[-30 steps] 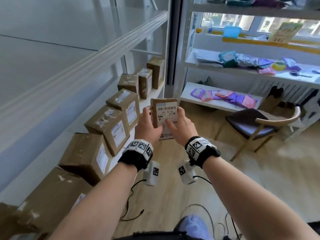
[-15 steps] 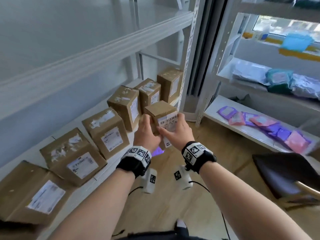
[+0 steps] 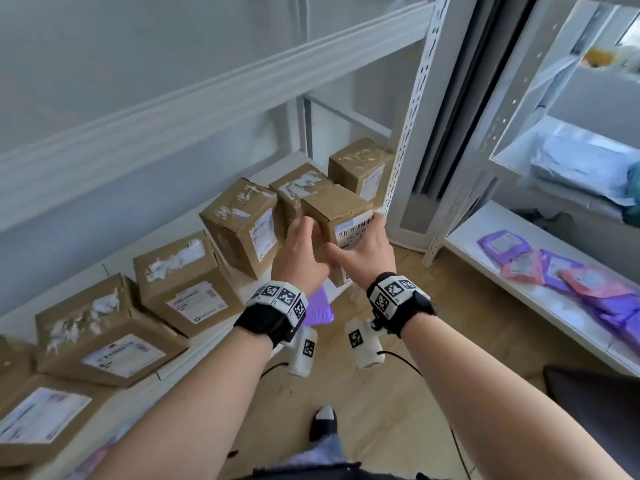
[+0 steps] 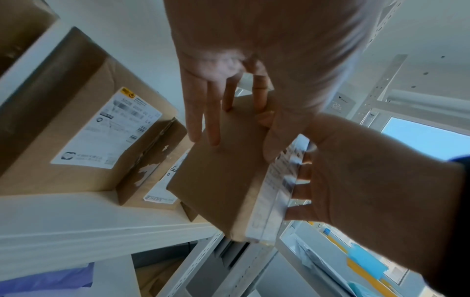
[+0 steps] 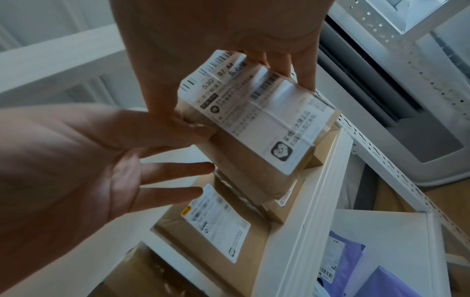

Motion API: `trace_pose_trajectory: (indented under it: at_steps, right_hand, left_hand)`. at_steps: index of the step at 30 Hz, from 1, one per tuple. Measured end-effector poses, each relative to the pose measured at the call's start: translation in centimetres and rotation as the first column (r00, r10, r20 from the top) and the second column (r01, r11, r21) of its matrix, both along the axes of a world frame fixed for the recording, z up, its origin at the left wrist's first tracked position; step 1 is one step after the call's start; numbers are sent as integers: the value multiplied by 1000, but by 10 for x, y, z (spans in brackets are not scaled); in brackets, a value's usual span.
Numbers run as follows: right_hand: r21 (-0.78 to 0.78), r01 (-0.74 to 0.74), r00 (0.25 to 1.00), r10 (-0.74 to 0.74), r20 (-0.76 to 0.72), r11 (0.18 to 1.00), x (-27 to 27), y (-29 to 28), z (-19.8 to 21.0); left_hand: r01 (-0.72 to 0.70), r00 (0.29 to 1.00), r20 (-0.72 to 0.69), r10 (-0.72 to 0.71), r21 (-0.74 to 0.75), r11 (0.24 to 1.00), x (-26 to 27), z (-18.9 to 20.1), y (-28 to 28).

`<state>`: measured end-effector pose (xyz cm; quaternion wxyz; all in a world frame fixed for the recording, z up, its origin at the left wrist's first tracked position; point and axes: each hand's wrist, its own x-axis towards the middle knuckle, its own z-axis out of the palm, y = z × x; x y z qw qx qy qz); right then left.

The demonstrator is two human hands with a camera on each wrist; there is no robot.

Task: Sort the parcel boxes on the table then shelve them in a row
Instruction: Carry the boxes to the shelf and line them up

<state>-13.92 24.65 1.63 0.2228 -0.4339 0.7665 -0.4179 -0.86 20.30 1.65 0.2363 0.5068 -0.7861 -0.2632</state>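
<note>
A small brown parcel box (image 3: 337,216) with a white barcode label is held between both hands just above the shelf's front edge. It hovers in front of a taped box (image 3: 297,190) in the row. My left hand (image 3: 301,247) holds its left side, fingers flat on the plain face (image 4: 223,180) and thumb over the edge. My right hand (image 3: 363,251) pinches it from the right, thumb and fingers on either side of the labelled face (image 5: 254,120). Several larger boxes (image 3: 187,282) stand in a row along the white shelf (image 3: 194,362).
The last box (image 3: 360,168) stands against a perforated white upright (image 3: 412,116). A low shelf at right carries purple and pink mailer bags (image 3: 554,271). Another purple bag (image 3: 320,306) lies below my hands. A dark chair seat (image 3: 595,410) sits at lower right on the wood floor.
Both hands have carried the small box from open floor space leftward to the far end of the shelf row. My view has turned toward the shelf.
</note>
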Motion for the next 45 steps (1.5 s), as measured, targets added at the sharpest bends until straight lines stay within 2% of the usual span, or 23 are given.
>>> trace_pose_trajectory:
  at_steps: [4, 8, 10, 12, 16, 18, 25, 31, 34, 38, 40, 43, 45]
  right_hand:
    - [-30, 27, 1000, -27, 6, 999, -17, -20, -2]
    - [-44, 53, 999, -53, 2, 998, -36, -49, -4]
    - [-73, 65, 998, -65, 4, 995, -44, -62, -5]
    - [-90, 62, 998, -61, 21, 994, -49, -72, -11]
    - [-41, 5, 1000, -6, -4, 999, -57, -87, -28]
    - [-10, -37, 999, 37, -5, 999, -62, -94, -33]
    - [-1, -146, 989, 146, 31, 989, -72, -112, -46]
    - [-28, -144, 985, 146, 97, 989, -63, -130, -63]
    - [-13, -150, 982, 151, 117, 989, -56, -141, -76]
    - [-41, -86, 978, 92, 185, 995, -51, -157, -90]
    - [9, -124, 977, 120, 176, 992, -46, -165, -93]
    - [153, -233, 972, 224, 76, 960, -38, -174, -101]
    - [217, -243, 970, 243, 27, 945, -36, -176, -105]
  left_hand:
    - [55, 997, 57, -55, 0, 998, -16, -11, -43]
    - [34, 992, 125, -19, -113, 993, -31, -14, -93]
    - [20, 976, 218, 20, -184, 983, -39, -16, -118]
    - [13, 937, 343, 66, -223, 975, -46, -18, -141]
    - [-19, 827, 555, 87, -126, 992, -60, -26, -174]
    - [-67, 775, 617, 133, -129, 989, -63, -32, -182]
    - [-92, 751, 618, 232, -250, 964, -52, -35, -195]
    - [-147, 693, 659, 293, -268, 952, -22, -38, -194]
    - [-181, 701, 641, 312, -263, 948, -12, -39, -193]
    - [-192, 701, 634, 326, -273, 943, -10, -40, -191]
    - [-197, 702, 633, 328, -270, 942, -11, -41, -190]
    - [-230, 716, 627, 307, -203, 952, -13, -42, -190]
    - [-256, 735, 592, 330, -208, 944, -13, -43, -190]
